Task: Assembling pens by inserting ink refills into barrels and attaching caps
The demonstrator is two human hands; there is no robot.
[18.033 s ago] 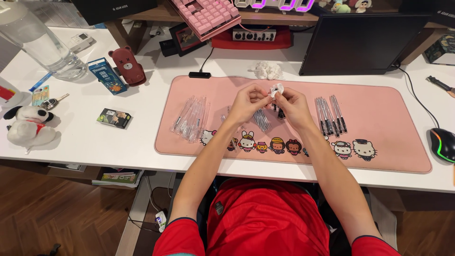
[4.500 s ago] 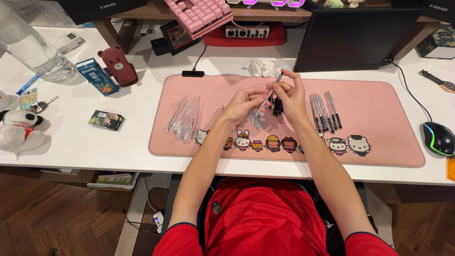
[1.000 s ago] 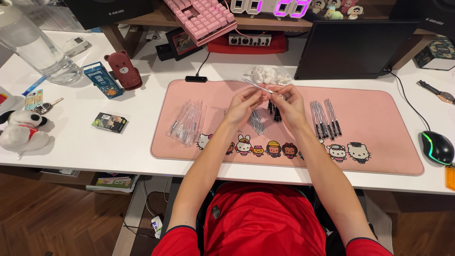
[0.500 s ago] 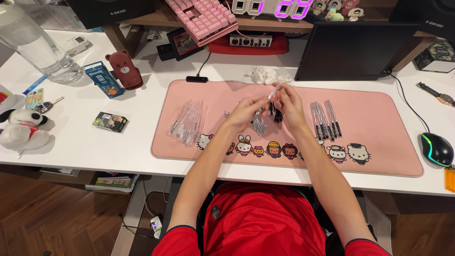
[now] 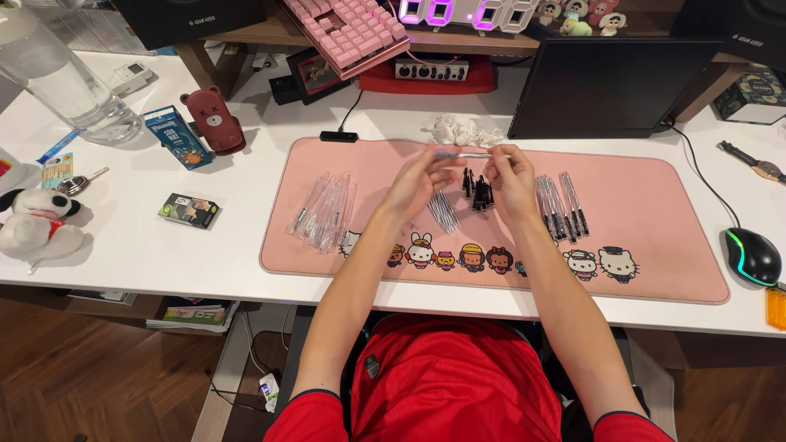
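Head cam looking straight down at a white desk [image 5: 205, 245] with a big pink desk mat [image 5: 655, 245] on it, little cartoon characters printed along its front edge. Both hands are raised just above the middle of the mat: the left hand [image 5: 417, 182] and the right hand [image 5: 514, 176] each have their fingertips pinched on an end of one thin clear pen barrel [image 5: 467, 154], held level between them. Right under the hands there's a small bunch of refills [image 5: 444, 211] and a cluster of black caps [image 5: 477, 192] lying on the mat. Off to the left side of the mat is a loose pile of clear barrels [image 5: 323, 211], and to the right a neat row of finished pens [image 5: 561, 205]. A crumpled tissue [image 5: 460, 129] sits just behind the mat's far edge. Rest of the desk is pretty busy: a dark monitor [image 5: 610, 86] at the back right, a pink keyboard [image 5: 348, 29] up on a wooden shelf, a glowing mouse [image 5: 751, 255] at the right, a tall clear glass [image 5: 61, 82] at the far left, a dark red bear-shaped thing [image 5: 214, 121], a small box [image 5: 189, 209] and a white plush dog [image 5: 41, 225] at the left edge. Wood floor [image 5: 106, 376] below, and the person's wearing a red shirt [image 5: 454, 376].
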